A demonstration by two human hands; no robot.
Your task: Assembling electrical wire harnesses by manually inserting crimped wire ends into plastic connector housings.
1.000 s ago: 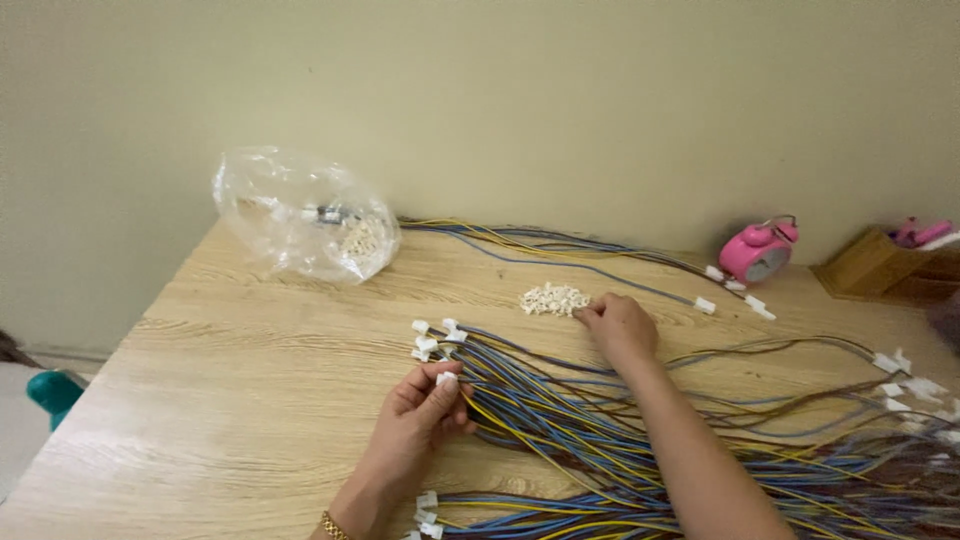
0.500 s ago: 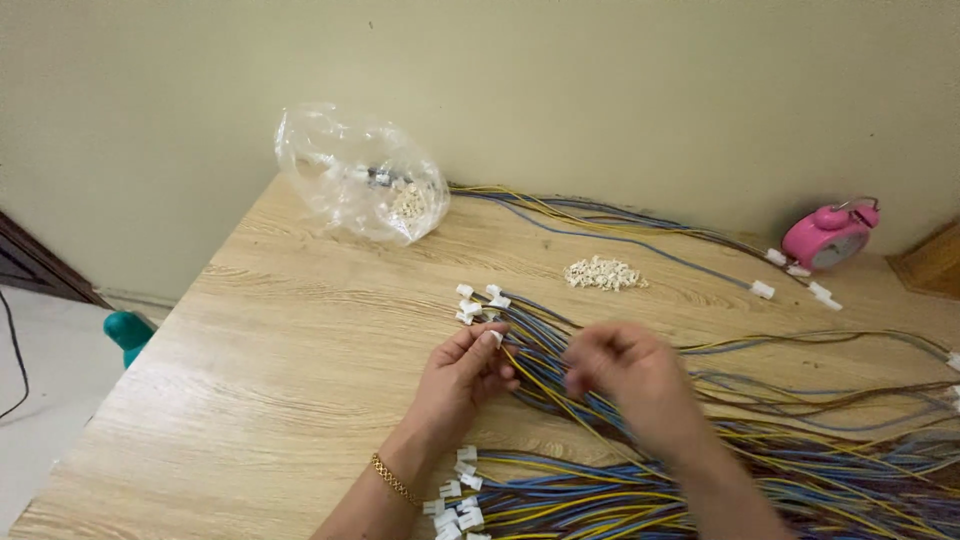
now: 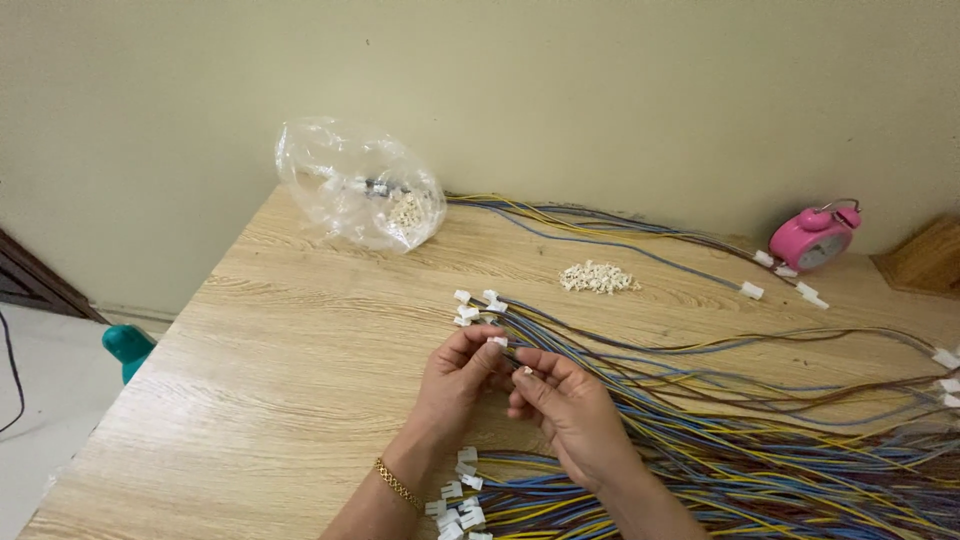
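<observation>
1. Left hand (image 3: pixel 462 378) sat at lower centre of the frame, fingers curled nearly closed, pinching a small white connector (image 3: pixel 497 342) between thumb and fingertips.
2. Right hand (image 3: pixel 565 408) was just right of it, touching the left hand's fingertips. Its fingers were bent in tight on a wire end; a small pale piece showed at its fingertips, too small to identify.
3. The connector was held just above the wooden worktop (image 3: pixel 300 360), at the left edge of the wire bundle (image 3: pixel 760 450).
4. The bundle, blue, yellow and brown strands, fanned across the lower right of the frame and ran off the right edge.
5. A cluster of white plugs (image 3: pixel 475 305) on wire ends lay just above the hands, on the worktop.
6. Another group of white plugs (image 3: pixel 455 500) lay at bottom centre, beside the left wrist.
7. A gold bracelet (image 3: pixel 398 485) was on the left wrist.
8. A small pile of loose white pieces (image 3: pixel 598 277) lay at centre right, well apart from the hands.
9. A clear plastic bag (image 3: pixel 355 195), with more pale pieces inside, sat at upper centre left near the wall.
10. A pink alarm clock (image 3: pixel 812 240) stood at the upper right, with more wires running toward it along the back edge.
11. A wooden box (image 3: pixel 925 260) was cut off at the far right edge.
</observation>
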